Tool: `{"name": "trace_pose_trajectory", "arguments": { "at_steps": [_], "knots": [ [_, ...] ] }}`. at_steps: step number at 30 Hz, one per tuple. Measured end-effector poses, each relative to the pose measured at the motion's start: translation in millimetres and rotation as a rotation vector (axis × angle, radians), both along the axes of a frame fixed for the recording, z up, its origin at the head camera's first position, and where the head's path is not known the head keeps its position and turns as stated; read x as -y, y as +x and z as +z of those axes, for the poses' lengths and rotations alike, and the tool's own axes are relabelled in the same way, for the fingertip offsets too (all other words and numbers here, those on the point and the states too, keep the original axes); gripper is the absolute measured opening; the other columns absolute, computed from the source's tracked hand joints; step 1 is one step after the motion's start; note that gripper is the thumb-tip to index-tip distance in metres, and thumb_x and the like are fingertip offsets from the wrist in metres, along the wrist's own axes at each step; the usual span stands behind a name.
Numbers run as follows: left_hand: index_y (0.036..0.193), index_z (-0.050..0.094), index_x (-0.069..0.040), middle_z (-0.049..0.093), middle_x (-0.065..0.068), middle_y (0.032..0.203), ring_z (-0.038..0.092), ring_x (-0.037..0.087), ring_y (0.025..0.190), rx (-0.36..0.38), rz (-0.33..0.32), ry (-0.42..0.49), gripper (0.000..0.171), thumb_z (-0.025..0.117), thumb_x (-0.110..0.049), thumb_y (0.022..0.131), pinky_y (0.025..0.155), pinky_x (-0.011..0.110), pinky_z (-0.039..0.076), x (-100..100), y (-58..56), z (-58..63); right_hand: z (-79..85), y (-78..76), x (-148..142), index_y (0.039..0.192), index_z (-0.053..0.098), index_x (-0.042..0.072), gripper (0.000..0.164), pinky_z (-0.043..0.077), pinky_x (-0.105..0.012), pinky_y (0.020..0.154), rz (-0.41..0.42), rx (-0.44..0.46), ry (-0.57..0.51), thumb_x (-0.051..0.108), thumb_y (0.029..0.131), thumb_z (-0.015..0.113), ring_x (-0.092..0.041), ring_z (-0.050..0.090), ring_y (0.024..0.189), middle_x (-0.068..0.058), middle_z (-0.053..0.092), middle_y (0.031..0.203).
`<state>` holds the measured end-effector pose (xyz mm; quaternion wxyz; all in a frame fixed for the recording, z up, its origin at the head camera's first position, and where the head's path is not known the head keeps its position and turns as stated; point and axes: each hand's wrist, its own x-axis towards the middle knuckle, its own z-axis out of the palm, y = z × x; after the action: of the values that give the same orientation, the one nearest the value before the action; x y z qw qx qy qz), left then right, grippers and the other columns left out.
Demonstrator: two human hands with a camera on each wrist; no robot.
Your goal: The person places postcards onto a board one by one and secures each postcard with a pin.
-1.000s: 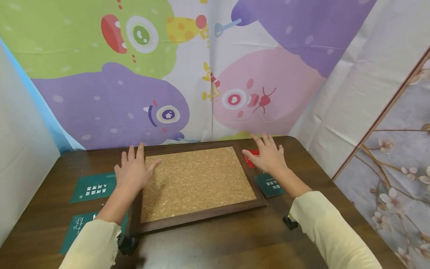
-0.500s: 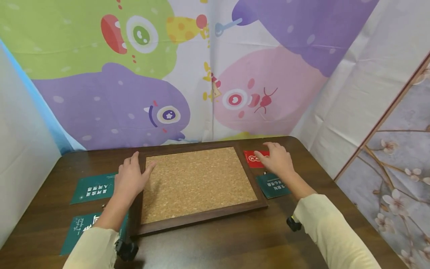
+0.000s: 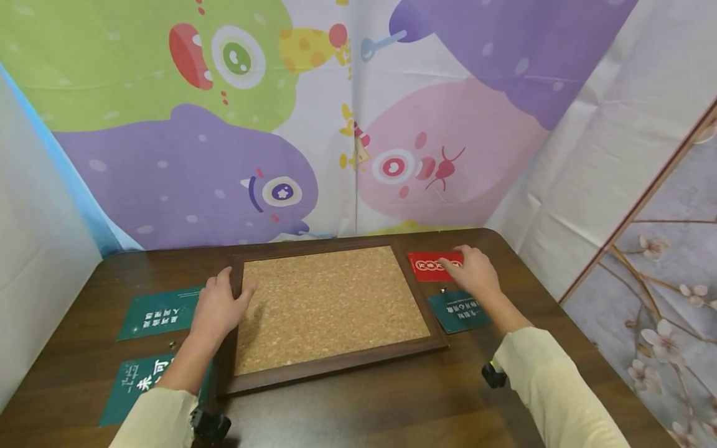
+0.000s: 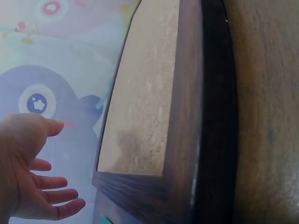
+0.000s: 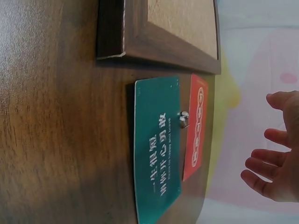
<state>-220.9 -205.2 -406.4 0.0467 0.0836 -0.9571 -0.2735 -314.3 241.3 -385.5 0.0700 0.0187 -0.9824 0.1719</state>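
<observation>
A cork board (image 3: 336, 305) in a dark wooden frame lies on the brown table. My left hand (image 3: 220, 306) hovers by the board's left frame edge, fingers relaxed and holding nothing; the left wrist view shows its spread fingers (image 4: 58, 182) clear of the frame. Over on the right, my right hand (image 3: 477, 274) hangs above a red card (image 3: 428, 266) with white lettering, also holding nothing. Below that card lies a dark green card (image 5: 159, 144) with white characters. A small shiny metal piece (image 5: 183, 119) sits where the two cards meet.
Two more green cards lie left of the board, the upper card (image 3: 159, 313) and the lower card (image 3: 131, 379), the latter partly behind my left forearm. Between them is a small metal piece (image 3: 172, 344). A cartoon-printed cloth (image 3: 252, 124) hangs behind the table.
Both hands have lowered and their fingers have relaxed from a wider spread. The right hand has shifted right, uncovering more of the red and green cards. The board has stayed in place.
</observation>
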Motion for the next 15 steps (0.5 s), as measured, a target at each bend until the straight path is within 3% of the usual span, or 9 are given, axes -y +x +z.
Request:
{"name": "trace_pose_trajectory", "arguments": {
  "at_steps": [15],
  "knots": [
    [0.138, 0.015, 0.005, 0.026, 0.034, 0.134, 0.030, 0.049, 0.118, 0.114, -0.033, 0.112, 0.084, 0.030, -0.059, 0.086, 0.091, 0.057, 0.033, 3.5, -0.7, -13.8, -19.3, -7.1, -18.1, 0.122, 0.044, -0.003, 0.060, 0.041, -0.051, 0.086, -0.068, 0.067, -0.025, 0.044, 0.084, 0.049, -0.038, 0.050, 0.103, -0.025, 0.051, 0.116]
  ]
}}
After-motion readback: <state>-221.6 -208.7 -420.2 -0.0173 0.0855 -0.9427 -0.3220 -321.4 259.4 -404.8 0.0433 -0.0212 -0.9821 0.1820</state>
